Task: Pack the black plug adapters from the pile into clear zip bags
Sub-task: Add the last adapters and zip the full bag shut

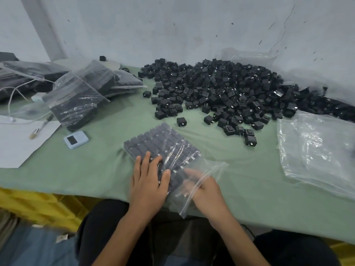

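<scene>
Clear zip bag [210,168] of rowed black plug adapters [159,139] lies near on the green desk [92,166], left hand [148,181] spread flat atop it. The right hand [208,191] is at its mouth, fingers' grip unclear. Tilted unsealed, rows could spill.

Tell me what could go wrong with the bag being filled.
The zip bag has its open mouth hanging past the table edge, so adapters in the near rows may slide out and fall. The left hand presses flat on the rows while the right hand works at the mouth; a shove might buckle the neat grid.
</scene>
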Available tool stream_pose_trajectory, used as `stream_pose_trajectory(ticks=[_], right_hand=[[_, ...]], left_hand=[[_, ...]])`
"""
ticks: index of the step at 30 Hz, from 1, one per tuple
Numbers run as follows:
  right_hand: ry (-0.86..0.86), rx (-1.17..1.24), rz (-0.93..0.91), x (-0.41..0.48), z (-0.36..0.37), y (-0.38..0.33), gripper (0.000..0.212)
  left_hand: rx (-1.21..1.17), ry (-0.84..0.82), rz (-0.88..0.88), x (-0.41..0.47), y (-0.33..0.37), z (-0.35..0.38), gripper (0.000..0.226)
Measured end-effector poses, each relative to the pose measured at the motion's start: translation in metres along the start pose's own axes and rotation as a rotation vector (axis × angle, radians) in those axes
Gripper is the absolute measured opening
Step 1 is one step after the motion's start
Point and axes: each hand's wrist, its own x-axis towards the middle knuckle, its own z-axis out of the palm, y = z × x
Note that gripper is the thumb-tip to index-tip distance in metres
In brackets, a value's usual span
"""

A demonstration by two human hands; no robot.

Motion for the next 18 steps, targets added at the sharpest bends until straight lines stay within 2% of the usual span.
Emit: stream_pose_trajectory(ticks=[5,11,18], right_hand=[[-0.019,-0.062,-0.074,0.0016,-0.0021,-0.0025,0.029],[-0.017,-0.04,-0.026,0.0018,-0.0044,-0.0032,0.023],[-0.008,-0.064,-0.031,0.0011,-0.0035,-0.0044,0.026]], left_hand=[[-0.004,-0.002,-0.003,0.0,0.0004,0.0001,0.053],[0.009,-0.016,0.0,0.0003,0.0011,-0.0011,0.056],[-0.012,-0.029,-0.031,0.0067,0.0037,-0.0059,0.052]])
